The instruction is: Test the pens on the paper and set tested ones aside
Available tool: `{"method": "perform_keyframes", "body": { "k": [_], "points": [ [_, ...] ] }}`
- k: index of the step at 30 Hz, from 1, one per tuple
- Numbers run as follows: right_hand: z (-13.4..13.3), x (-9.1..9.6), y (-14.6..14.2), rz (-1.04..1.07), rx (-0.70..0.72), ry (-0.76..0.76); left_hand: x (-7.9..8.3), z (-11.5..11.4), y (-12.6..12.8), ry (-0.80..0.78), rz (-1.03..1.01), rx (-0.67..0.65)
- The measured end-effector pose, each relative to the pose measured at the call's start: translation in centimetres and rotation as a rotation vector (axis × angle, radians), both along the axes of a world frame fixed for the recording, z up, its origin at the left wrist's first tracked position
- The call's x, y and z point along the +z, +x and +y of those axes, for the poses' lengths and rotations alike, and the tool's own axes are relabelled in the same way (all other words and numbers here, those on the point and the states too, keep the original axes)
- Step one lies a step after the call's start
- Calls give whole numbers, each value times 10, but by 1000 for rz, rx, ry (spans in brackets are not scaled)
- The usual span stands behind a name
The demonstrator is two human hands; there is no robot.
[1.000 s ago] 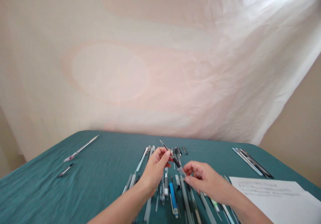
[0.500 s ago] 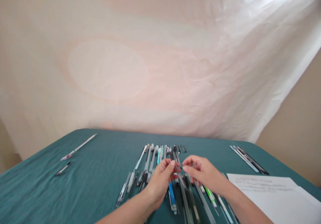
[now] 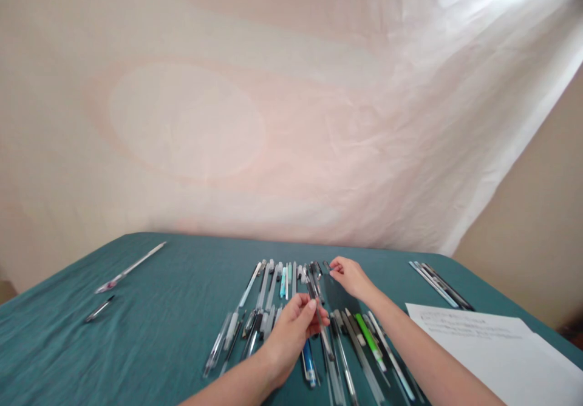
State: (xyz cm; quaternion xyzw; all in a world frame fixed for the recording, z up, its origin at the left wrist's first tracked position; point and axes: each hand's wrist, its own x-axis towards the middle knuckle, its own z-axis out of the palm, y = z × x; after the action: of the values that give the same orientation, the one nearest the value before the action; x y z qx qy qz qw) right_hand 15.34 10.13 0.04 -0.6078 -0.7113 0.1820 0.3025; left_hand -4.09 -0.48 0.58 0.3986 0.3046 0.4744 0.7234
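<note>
My left hand [image 3: 291,330] is closed around a slim clear-barrelled pen [image 3: 325,340], which points away from me above the other pens. My right hand [image 3: 348,274] is stretched further out, its thumb and fingers pinched at a small dark pen cap [image 3: 327,266] at the far end of the back row. Under and beside my left hand lie many pens, among them a blue pen [image 3: 308,363] and a bright green pen [image 3: 370,340]. Part of the pens is hidden behind my left hand and right forearm.
At the left of the green cloth [image 3: 182,309] lie a long clear pen [image 3: 132,267] and a short dark pen [image 3: 100,309]. On the right, several pens [image 3: 439,284] lie side by side behind printed white sheets [image 3: 492,351]. A pale hanging cloth [image 3: 282,121] stands behind the table.
My right hand has moved away from my left hand, forward to the small cap at the far end. My left hand still holds the pen. The view has shifted slightly.
</note>
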Motion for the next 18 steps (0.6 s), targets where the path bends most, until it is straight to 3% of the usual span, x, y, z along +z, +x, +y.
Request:
{"method": "perform_keyframes", "body": {
  "k": [5,8,12,16,18],
  "points": [
    [5,-7,-7,-6,-11,-6,-1,0,-1,48,15,-17],
    [-3,0,-8,52,28,-20,1,-1,-1,68,31,-31],
    [-29,31,-10,197,143,-66,6,-5,0,118,78,-60],
    [-61,69,-11,530,287,-135,14,-12,3,178,136,-76],
    [-73,82,-10,595,303,-147,17,-16,4,199,161,-83]
  ]
}}
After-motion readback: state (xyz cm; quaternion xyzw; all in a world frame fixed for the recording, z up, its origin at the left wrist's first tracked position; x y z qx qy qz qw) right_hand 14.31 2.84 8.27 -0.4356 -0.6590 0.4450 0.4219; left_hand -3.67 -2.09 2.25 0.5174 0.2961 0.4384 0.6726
